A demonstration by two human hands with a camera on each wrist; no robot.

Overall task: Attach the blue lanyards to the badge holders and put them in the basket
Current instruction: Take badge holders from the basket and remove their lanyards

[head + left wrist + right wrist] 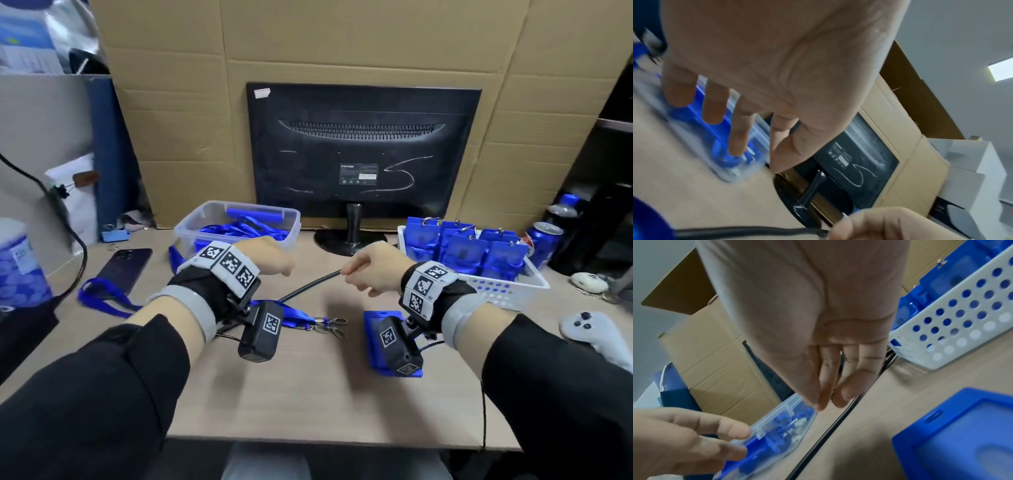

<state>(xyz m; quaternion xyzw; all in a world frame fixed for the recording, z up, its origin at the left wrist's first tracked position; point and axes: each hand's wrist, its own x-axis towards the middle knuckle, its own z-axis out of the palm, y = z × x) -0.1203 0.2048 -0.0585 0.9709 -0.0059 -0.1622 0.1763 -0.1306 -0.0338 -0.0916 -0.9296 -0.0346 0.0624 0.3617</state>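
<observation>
Badge holder (373, 329) lies below right hand (375, 270) (untouched).

My desk (308, 394) is matt, pale wood-grain laminate. The lanyards (294, 317) are woven blue cloth with shiny metal clips. The badge holder (962, 434) looks like smooth blue plastic, the basket (507, 286) white perforated plastic, the tub (236, 219) clear glossy plastic.

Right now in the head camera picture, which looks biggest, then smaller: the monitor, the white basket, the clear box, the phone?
1. Monitor, by far the biggest.
2. White basket and clear box look about alike; hands hide part of each, so I won't rank them.
3. Phone, the smallest.
</observation>
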